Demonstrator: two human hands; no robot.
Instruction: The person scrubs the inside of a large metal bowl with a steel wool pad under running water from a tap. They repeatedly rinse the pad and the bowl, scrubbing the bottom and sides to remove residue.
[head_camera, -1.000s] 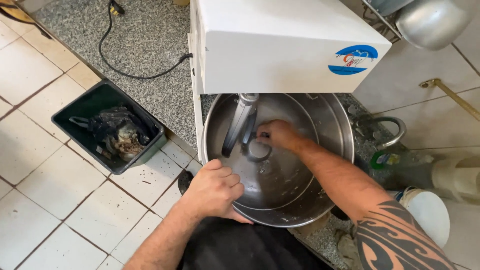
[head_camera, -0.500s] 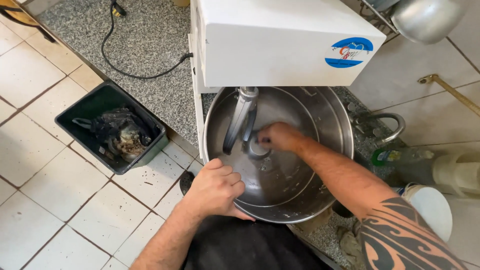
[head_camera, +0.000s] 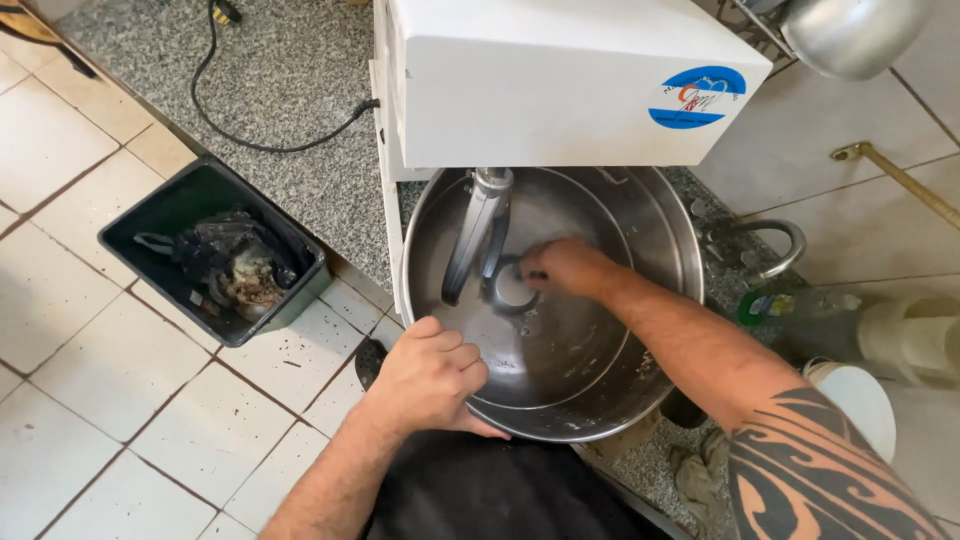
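From my seat, the white mixer housing (head_camera: 560, 80) covers the far rim of the steel bowl (head_camera: 660, 230) and the top of the hook (head_camera: 478, 235). My right hand (head_camera: 565, 268) blocks whatever sits under its fingers at the bowl's bottom, and I can't tell what it grips. My left hand (head_camera: 428, 378) hides the near rim. The black cord (head_camera: 270, 140) runs off the top edge. What lies in the dark bin (head_camera: 215, 255) is too jumbled to make out.
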